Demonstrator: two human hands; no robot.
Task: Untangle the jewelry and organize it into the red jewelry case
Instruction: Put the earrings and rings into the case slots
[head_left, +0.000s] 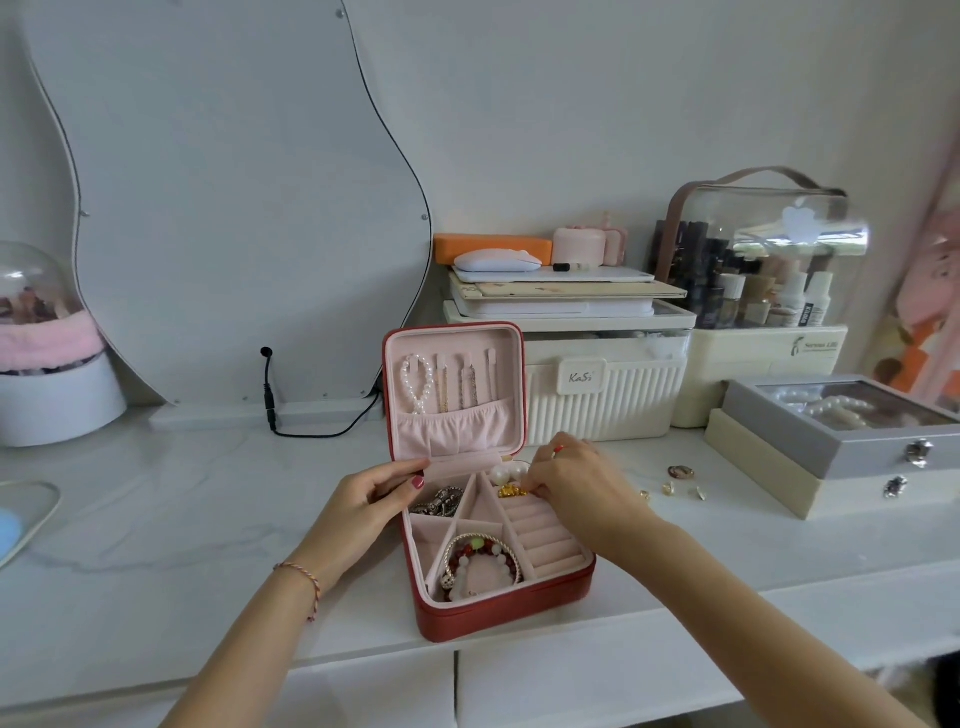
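The red jewelry case (511, 613) stands open on the white tabletop, its pink lid upright. A pearl strand (417, 383) and thin chains (465, 387) hang in the lid. Beaded bracelets (480, 564) lie in the front compartment, a silver piece (440, 503) in the left one, pearls (505, 474) at the back. My left hand (382, 496) grips the case's left rim. My right hand (574, 480) pinches a small gold piece (511, 490) at the top of the ring rolls (540, 535).
Small loose jewelry pieces (675, 483) lie on the table right of the case. A grey and cream box (841, 447) with pearls sits at the right. White organizers (602, 384) and a cosmetics holder (763, 275) stand behind. A curved mirror (234, 208) leans at the back left.
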